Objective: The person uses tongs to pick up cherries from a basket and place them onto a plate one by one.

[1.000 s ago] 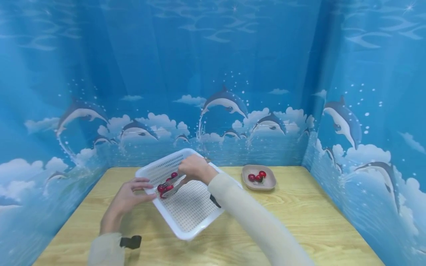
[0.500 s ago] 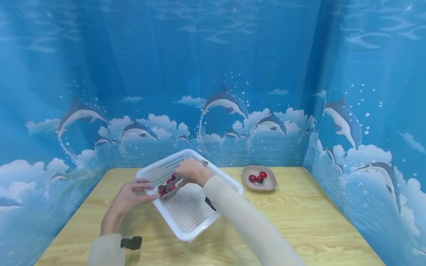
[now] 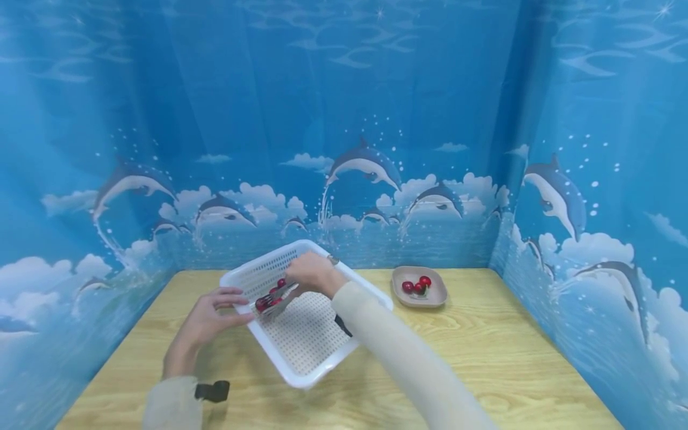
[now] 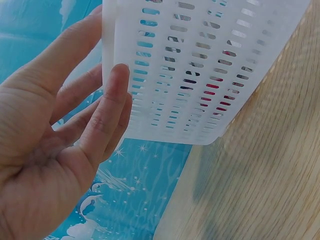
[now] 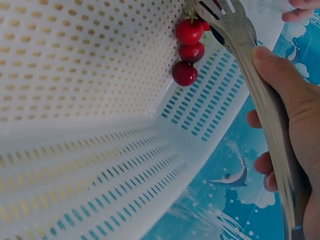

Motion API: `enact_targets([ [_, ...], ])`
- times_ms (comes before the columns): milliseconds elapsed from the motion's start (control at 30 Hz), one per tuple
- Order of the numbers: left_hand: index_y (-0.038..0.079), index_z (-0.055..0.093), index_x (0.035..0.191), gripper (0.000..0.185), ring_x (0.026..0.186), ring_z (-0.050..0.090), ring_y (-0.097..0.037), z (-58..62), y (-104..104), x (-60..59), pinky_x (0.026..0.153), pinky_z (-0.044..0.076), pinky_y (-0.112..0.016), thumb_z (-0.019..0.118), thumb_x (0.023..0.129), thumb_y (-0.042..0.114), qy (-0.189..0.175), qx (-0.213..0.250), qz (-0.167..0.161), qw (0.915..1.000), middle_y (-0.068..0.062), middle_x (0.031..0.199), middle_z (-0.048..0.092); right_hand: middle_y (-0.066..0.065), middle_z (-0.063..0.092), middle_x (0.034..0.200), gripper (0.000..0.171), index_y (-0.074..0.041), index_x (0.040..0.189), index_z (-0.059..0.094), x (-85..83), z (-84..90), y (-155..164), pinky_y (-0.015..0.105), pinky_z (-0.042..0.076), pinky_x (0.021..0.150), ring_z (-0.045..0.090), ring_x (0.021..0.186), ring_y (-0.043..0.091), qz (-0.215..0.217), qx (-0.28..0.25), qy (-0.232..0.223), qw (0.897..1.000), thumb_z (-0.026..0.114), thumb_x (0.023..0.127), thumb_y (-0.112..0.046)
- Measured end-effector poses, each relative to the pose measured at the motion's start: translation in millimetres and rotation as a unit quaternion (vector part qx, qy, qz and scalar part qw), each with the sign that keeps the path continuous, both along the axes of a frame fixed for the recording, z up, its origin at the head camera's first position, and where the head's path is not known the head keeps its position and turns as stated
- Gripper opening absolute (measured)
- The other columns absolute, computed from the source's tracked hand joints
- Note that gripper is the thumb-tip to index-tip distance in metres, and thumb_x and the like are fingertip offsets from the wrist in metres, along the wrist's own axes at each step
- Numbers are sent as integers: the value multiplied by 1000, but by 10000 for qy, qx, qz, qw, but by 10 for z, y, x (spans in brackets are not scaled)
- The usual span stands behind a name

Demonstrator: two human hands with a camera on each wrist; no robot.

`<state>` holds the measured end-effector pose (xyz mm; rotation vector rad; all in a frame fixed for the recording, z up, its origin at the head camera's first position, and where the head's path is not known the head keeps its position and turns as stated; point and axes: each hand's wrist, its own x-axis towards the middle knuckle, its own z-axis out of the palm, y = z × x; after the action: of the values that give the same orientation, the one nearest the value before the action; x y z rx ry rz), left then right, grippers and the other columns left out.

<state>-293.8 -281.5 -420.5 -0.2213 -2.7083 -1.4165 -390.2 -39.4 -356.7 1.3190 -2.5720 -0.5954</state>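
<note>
A white perforated basket (image 3: 292, 377) stands on the table, turned at an angle. My left hand (image 3: 206, 316) holds its left rim, with fingertips along the edge in the left wrist view. Over the basket, my right hand (image 3: 313, 272) grips metal tongs (image 5: 265, 107) with fork-like slotted ends. Those ends lie at several red cherries (image 5: 189, 50) gathered along the basket's left side. In the right wrist view some cherries sit beside the tongs' tips, and others are partly hidden behind them. I cannot tell whether a cherry is caught between the tips.
Right of the basket, at the back of the table, a small beige bowl (image 3: 439, 294) holds a few cherries. The wood-grain table (image 3: 500, 358) meets blue dolphin-printed curtains (image 3: 344, 89) at the back and both sides.
My right hand and the tongs have shifted slightly within the basket, first left and then a little back. The left hand has stayed at the rim.
</note>
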Motion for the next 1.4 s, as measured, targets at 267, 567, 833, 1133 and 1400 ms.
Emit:
enact_targets([
  [267,-1,69,127,59,129,59,-46,-8,-13,-4,107,53,-57,88,82,32,-22,-34,51,10000,-23,152,51,-13,79,113,39,-30,113,79,32,186,89,20,61,83,74,92,3,217,-55,202,9995,70,89,-59],
  [567,-1,69,127,58,130,58,-47,-13,-21,2,106,54,-56,87,83,32,-60,-86,29,9999,-24,153,50,-12,79,114,39,-30,115,79,101,301,251,20,62,80,75,95,5,420,-206,320,9984,70,90,-58],
  [833,-1,67,130,63,133,56,-47,10,-8,11,107,53,-58,87,82,35,-194,-152,86,9997,-24,155,48,-7,80,108,37,-27,114,80,114,370,468,18,60,68,73,82,7,595,-666,330,9955,72,90,-54],
  [1133,-2,67,131,63,132,56,-48,10,-4,19,107,54,-57,87,82,33,-189,-78,76,9998,-24,154,48,-5,79,108,31,-29,116,78,138,421,703,13,45,55,67,72,6,388,-960,33,9946,74,92,-48],
  [1400,-3,66,131,63,132,56,-48,0,3,22,107,54,-57,87,83,32,-204,-1,55,9998,-24,155,47,-5,78,96,33,-28,116,78,177,430,932,13,29,50,55,63,5,520,-1514,109,9870,73,92,-50],
])
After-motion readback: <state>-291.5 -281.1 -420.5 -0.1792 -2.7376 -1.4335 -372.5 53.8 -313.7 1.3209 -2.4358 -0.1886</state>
